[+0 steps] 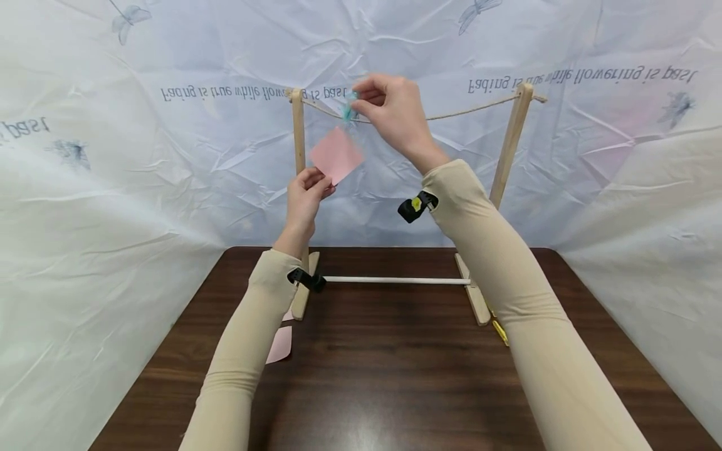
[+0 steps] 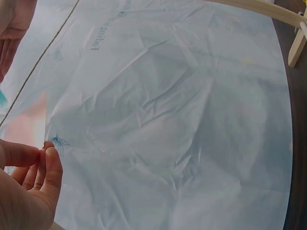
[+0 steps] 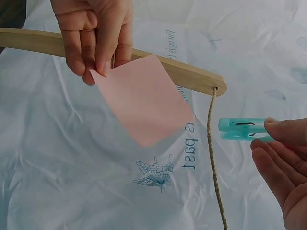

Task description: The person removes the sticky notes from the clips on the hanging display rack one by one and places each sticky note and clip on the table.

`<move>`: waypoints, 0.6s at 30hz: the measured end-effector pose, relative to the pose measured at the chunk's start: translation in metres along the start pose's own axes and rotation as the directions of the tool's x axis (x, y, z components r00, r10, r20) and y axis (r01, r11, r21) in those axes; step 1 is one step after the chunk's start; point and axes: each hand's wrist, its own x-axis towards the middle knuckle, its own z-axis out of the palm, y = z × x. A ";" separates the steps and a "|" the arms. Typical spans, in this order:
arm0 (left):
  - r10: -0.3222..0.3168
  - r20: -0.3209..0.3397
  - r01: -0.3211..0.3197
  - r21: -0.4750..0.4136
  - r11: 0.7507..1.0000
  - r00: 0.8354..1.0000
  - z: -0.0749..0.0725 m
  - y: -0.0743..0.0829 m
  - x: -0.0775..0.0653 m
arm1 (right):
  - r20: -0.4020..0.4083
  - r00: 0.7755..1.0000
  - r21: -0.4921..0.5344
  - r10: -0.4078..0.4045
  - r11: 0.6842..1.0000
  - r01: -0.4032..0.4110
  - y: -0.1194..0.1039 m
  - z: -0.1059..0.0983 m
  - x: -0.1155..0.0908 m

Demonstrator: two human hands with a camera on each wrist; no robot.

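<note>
A square of pink paper (image 1: 337,155) is held up near the left post, pinched at its lower corner by my left hand (image 1: 307,195). Just below the rope (image 1: 470,111), the paper's upper corner points up; in the right wrist view the paper (image 3: 144,101) stands a little apart from the rope (image 3: 211,139). My right hand (image 1: 397,113) pinches a translucent teal clothespin (image 3: 244,128) between thumb and fingers. The clothespin's tip faces the rope, with a small gap in the right wrist view. In the left wrist view the paper (image 2: 29,123) is partly cut off by the frame.
Two wooden posts (image 1: 510,141) carry the rope, joined low by a white rod (image 1: 395,280). More pink paper (image 1: 280,344) lies on the dark wooden table (image 1: 383,376) beside my left forearm. A yellow object (image 1: 500,333) lies by the right foot. Printed white sheeting (image 1: 361,213) hangs behind.
</note>
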 end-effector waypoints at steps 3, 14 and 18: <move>0.004 -0.011 -0.003 0.030 1.000 1.000 -0.002 0.004 -0.010 | 0.018 1.000 0.002 0.011 1.000 -0.011 -0.001 -0.010 -0.011; 0.054 -0.009 -0.052 0.116 0.992 0.999 -0.016 0.018 -0.037 | 0.020 1.000 0.050 0.004 0.999 -0.005 0.010 -0.048 -0.051; 0.072 0.020 -0.075 0.161 0.984 0.997 -0.024 0.021 -0.043 | -0.001 1.000 0.043 0.026 0.999 -0.026 0.016 -0.064 -0.066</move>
